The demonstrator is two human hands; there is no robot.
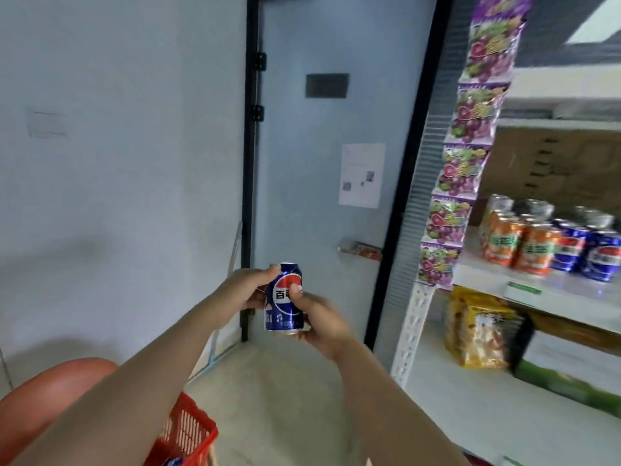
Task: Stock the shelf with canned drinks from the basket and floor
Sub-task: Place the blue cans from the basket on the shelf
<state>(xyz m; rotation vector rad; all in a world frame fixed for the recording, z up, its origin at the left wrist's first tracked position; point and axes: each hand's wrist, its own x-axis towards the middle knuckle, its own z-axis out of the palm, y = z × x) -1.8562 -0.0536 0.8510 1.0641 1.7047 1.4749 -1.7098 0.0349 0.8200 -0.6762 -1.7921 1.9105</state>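
Blue and shiny, the small metal drink can with a red, white and blue round badge (285, 297) is up in the air, well to the left of the tall white metal shelf (413, 331). It stands upright, about level with the shelf's board of cans. Both hands hold it. The left hand (245, 290) is on the side of the can away from the shelf, with its fingers curled round the top part. The right hand (319, 317) is on the side nearer the shelf. Its thumb presses the front of the can and its fingers wrap under the bottom.

On the shelf, a bunch of orange cans (517, 243) stands at the left end of one board. A bunch of blue cans (584, 253) stands just to their right, touching them. A long strip of purple grape snack packs (470, 146) hangs down the shelf's left front edge. Yellow snack bags (477, 331) sit on the board under the cans.

A red plastic basket with slots (188, 428) sits low down, far left of the shelf. A pale blue door with a black frame (319, 196) is just left of the shelf.
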